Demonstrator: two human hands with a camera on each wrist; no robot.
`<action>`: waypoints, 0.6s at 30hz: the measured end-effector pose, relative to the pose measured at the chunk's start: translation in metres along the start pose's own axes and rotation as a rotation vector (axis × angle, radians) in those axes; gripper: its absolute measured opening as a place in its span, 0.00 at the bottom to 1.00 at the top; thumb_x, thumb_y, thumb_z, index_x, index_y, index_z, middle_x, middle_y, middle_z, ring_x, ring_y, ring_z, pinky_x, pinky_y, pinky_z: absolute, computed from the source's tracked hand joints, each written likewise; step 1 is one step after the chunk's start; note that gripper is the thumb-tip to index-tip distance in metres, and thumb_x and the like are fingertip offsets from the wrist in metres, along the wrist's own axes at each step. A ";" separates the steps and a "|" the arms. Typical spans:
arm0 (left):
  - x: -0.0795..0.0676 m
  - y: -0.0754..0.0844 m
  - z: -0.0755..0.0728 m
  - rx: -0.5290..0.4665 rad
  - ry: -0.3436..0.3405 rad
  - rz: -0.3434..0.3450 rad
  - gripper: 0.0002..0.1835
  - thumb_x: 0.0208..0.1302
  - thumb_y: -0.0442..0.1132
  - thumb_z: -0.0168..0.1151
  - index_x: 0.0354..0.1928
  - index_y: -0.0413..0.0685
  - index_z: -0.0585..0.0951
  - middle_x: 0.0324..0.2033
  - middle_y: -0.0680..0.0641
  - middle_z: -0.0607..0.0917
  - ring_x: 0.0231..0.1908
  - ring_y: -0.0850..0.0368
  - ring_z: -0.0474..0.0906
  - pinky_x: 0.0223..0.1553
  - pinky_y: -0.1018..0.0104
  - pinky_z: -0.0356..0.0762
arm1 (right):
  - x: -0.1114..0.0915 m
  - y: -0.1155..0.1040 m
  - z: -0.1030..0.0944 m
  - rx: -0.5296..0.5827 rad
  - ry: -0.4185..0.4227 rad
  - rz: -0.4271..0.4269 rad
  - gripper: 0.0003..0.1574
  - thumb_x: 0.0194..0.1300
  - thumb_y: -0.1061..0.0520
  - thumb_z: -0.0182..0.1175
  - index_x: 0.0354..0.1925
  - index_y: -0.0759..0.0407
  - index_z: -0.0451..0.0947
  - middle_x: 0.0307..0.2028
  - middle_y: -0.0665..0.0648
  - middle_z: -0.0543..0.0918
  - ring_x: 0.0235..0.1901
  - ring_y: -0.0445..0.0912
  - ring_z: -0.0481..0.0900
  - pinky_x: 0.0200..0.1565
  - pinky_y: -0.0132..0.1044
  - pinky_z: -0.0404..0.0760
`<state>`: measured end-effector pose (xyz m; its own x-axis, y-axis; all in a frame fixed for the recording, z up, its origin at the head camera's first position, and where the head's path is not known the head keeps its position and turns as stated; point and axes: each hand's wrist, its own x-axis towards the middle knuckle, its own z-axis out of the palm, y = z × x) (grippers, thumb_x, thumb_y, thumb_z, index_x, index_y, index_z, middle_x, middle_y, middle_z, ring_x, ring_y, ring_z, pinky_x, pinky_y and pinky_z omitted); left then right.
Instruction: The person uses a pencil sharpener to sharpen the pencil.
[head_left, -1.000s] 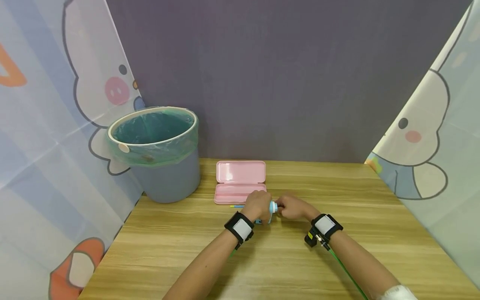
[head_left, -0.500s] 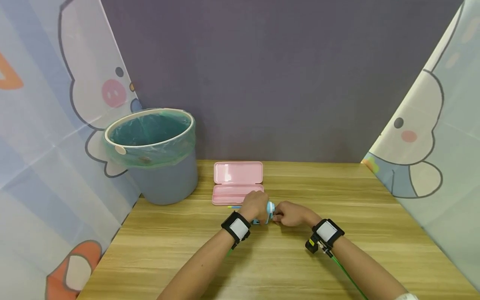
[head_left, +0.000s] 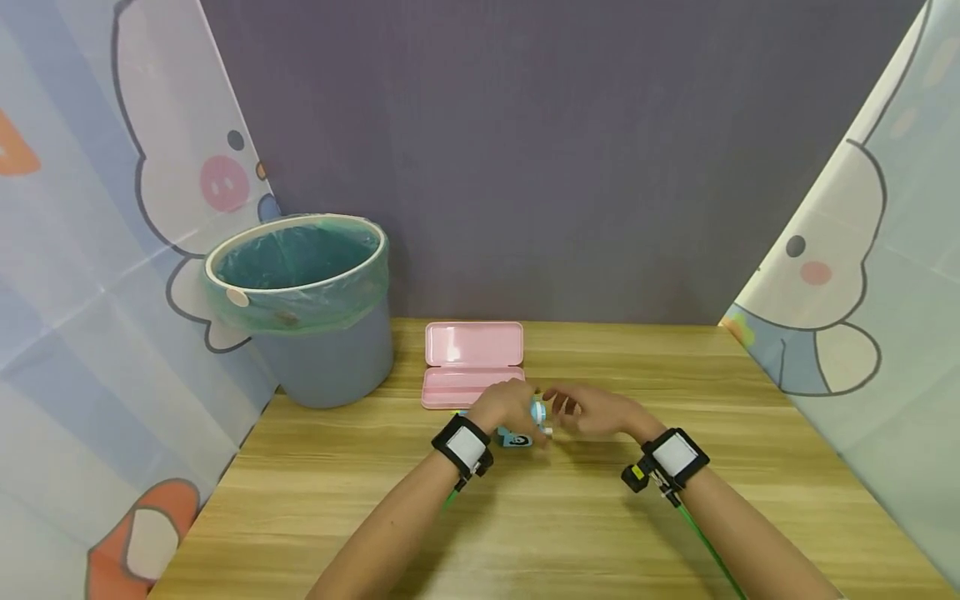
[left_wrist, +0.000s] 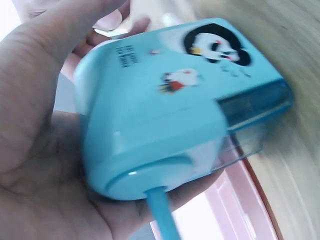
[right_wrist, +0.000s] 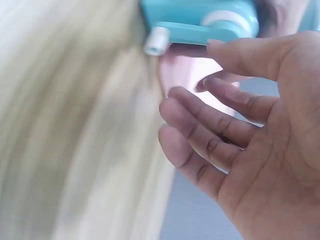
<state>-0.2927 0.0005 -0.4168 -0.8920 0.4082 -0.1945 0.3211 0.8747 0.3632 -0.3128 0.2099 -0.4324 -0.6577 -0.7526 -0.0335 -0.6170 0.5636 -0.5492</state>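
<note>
A light-blue hand-crank pencil sharpener [left_wrist: 150, 115] with cartoon prints sits in my left hand [head_left: 508, 406], thumb on one side and fingers round the other. From its round front sticks a blue pencil [left_wrist: 162, 215]. The clear shavings drawer [left_wrist: 245, 142] shows at the sharpener's lower side. My right hand [head_left: 592, 410] is just right of the sharpener, fingers spread and loosely bent, gripping nothing. In the right wrist view, the crank's white knob [right_wrist: 157, 41] is near the thumb tip, which lies close to the crank arm; contact cannot be told.
Behind the left hand lies an open pink pencil case [head_left: 474, 343], lid back. A grey bin [head_left: 330, 358] with a green liner stands at the back left. A dark panel [head_left: 555, 167] closes off the wooden table's [head_left: 570, 525] far side; printed cloths hang left and right.
The right hand has let go of the crank, and its fingers have spread. The crank's white knob now points toward the near side. The left hand stays on the sharpener with its fingers loosened slightly.
</note>
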 end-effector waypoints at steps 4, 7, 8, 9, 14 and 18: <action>-0.011 -0.009 -0.020 -0.131 -0.009 0.025 0.50 0.47 0.58 0.82 0.73 0.53 0.71 0.65 0.45 0.80 0.60 0.47 0.80 0.59 0.50 0.80 | 0.006 -0.007 -0.008 -0.018 0.032 -0.033 0.32 0.72 0.58 0.61 0.70 0.66 0.67 0.60 0.68 0.79 0.55 0.59 0.81 0.52 0.57 0.83; -0.023 -0.021 -0.040 -0.199 0.003 0.045 0.45 0.50 0.54 0.81 0.70 0.49 0.74 0.64 0.39 0.80 0.61 0.44 0.79 0.60 0.48 0.79 | 0.012 -0.016 -0.010 -0.038 0.036 -0.045 0.35 0.71 0.55 0.62 0.71 0.66 0.66 0.66 0.68 0.77 0.61 0.62 0.78 0.58 0.61 0.79; -0.028 -0.026 -0.045 -0.210 0.016 0.052 0.43 0.51 0.53 0.81 0.68 0.48 0.76 0.63 0.39 0.81 0.60 0.44 0.80 0.59 0.48 0.79 | 0.014 -0.020 -0.010 -0.053 0.034 -0.046 0.36 0.71 0.53 0.63 0.71 0.66 0.66 0.66 0.67 0.76 0.62 0.63 0.78 0.60 0.62 0.78; -0.032 -0.031 -0.050 -0.220 0.030 0.057 0.40 0.52 0.51 0.80 0.66 0.47 0.77 0.61 0.37 0.82 0.58 0.43 0.81 0.57 0.48 0.80 | 0.016 -0.024 -0.010 -0.068 0.032 -0.049 0.37 0.70 0.52 0.64 0.71 0.66 0.66 0.67 0.67 0.76 0.63 0.62 0.77 0.62 0.61 0.77; -0.048 -0.054 -0.050 -0.211 0.133 0.108 0.23 0.57 0.41 0.76 0.53 0.39 0.85 0.51 0.37 0.87 0.51 0.45 0.84 0.53 0.50 0.83 | 0.026 -0.047 -0.006 -0.133 0.027 -0.051 0.40 0.68 0.47 0.67 0.69 0.66 0.69 0.66 0.65 0.78 0.64 0.59 0.78 0.64 0.56 0.76; -0.053 -0.062 -0.034 -0.208 0.185 0.148 0.13 0.57 0.32 0.73 0.45 0.34 0.87 0.42 0.39 0.90 0.41 0.50 0.85 0.46 0.56 0.84 | 0.037 -0.058 0.003 -0.177 0.026 -0.050 0.37 0.65 0.47 0.70 0.65 0.65 0.74 0.56 0.59 0.83 0.52 0.49 0.82 0.55 0.45 0.82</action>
<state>-0.2760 -0.0848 -0.3978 -0.8893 0.4558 0.0369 0.3968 0.7291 0.5576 -0.2998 0.1482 -0.4038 -0.6338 -0.7734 0.0132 -0.7141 0.5784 -0.3944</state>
